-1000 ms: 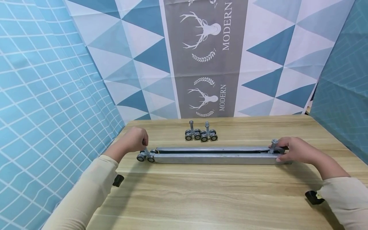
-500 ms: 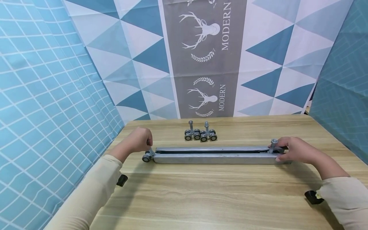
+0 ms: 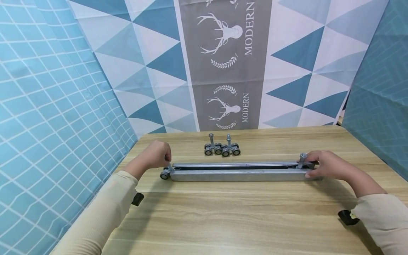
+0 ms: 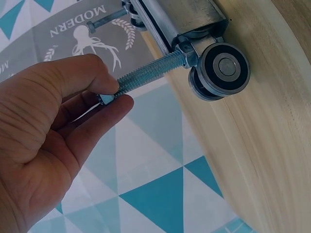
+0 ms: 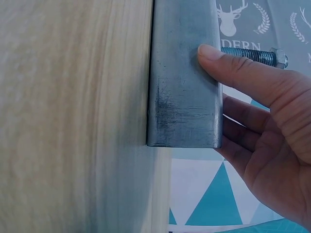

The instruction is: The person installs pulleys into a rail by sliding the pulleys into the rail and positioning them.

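A long metal track rail (image 3: 239, 175) lies across the table, its slot facing up. By its left end, my left hand (image 3: 155, 156) pinches the threaded bolt (image 4: 150, 72) of a roller trolley. One wheel pair (image 4: 226, 68) of that trolley sticks out of the rail; the rest is inside the channel. My right hand (image 3: 328, 164) grips the rail's right end, thumb on the near side wall and fingers behind. Another trolley's bolt (image 3: 302, 160) rises from the slot beside that hand; its wheels are hidden in the rail.
Two more roller trolleys (image 3: 211, 148) stand upright side by side behind the rail, bolts up. The wooden table (image 3: 223, 216) extends in front of the rail. A patterned cloth (image 3: 229, 71) hangs behind the table, and a blue checked one (image 3: 57, 106) on the left.
My left hand has moved right with its trolley, and the leading wheels have gone into the rail's left end. The right hand keeps its grip on the rail.
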Available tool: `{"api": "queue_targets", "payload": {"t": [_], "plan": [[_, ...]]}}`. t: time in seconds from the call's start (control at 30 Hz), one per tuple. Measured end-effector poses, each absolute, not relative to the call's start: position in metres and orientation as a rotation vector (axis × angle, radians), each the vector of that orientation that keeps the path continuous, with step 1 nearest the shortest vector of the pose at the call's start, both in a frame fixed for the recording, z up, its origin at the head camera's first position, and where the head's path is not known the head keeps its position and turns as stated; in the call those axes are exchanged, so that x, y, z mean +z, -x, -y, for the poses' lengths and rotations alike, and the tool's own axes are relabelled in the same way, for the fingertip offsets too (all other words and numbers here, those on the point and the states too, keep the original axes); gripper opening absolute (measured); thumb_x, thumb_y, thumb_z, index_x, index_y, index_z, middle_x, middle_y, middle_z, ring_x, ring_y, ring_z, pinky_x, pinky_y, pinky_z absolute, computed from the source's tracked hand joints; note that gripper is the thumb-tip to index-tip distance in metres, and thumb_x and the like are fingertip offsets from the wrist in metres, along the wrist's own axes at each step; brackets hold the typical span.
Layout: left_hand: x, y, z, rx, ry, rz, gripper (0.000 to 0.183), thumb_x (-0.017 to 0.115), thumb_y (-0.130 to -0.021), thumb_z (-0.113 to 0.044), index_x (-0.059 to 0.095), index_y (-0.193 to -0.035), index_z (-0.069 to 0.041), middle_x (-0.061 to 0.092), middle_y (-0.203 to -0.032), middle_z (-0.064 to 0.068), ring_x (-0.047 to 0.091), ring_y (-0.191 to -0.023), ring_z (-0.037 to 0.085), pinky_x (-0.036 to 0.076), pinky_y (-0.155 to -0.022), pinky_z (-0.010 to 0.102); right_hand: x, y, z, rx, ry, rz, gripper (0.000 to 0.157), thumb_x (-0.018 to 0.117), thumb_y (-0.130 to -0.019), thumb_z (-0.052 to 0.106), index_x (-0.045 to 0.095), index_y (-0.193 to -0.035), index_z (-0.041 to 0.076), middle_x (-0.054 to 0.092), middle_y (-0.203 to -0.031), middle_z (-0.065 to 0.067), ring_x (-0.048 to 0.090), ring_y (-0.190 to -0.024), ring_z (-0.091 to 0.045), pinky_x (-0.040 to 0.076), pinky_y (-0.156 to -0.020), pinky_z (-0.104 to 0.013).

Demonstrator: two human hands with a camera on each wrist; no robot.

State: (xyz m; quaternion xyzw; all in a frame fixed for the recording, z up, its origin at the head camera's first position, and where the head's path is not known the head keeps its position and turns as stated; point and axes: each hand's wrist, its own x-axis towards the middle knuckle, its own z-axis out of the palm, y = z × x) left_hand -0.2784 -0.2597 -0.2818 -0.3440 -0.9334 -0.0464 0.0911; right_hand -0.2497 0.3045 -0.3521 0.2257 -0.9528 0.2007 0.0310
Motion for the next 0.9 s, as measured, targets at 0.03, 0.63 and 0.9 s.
{"api": "queue_targets", "payload": {"t": [0.03, 0.63, 0.9], "plan": [[-0.282, 0.279, 0.259, -0.136, 1.020, 2.774, 0.037, 0.071, -0.068, 0.007, 0.053, -0.049, -0.019, 0.040, -0.050, -0.011, 0.028, -0.049, 0.005, 0.033, -0.050, 0.025, -0.352, 0.250, -0.304, 0.618, -0.694, 2.936, 0.033, 0.088, -0.068, 0.021, 0.073, -0.093, 0.005, 0.066, -0.102, -0.014, 0.061, -0.092, -0.031, 0.051, -0.074, -0.048], [-0.282, 0.277, 0.249, -0.196, 1.045, 2.792, 0.048, 0.065, -0.068, 0.010, 0.034, -0.048, -0.021, 0.016, -0.051, -0.013, 0.012, -0.051, 0.008, 0.020, -0.050, 0.026, -0.352, 0.251, -0.305, 0.629, -0.699, 2.923, 0.034, 0.088, -0.068, 0.020, 0.074, -0.094, 0.003, 0.064, -0.107, -0.021, 0.061, -0.098, -0.040, 0.050, -0.079, -0.054], [-0.283, 0.277, 0.246, -0.199, 1.059, 2.780, 0.048, 0.062, -0.067, 0.011, 0.031, -0.049, -0.021, 0.014, -0.053, -0.012, 0.010, -0.052, 0.008, 0.018, -0.051, 0.026, -0.352, 0.251, -0.305, 0.629, -0.701, 2.925, 0.034, 0.088, -0.068, 0.021, 0.074, -0.093, 0.004, 0.064, -0.106, -0.020, 0.062, -0.097, -0.039, 0.050, -0.078, -0.053]]}}
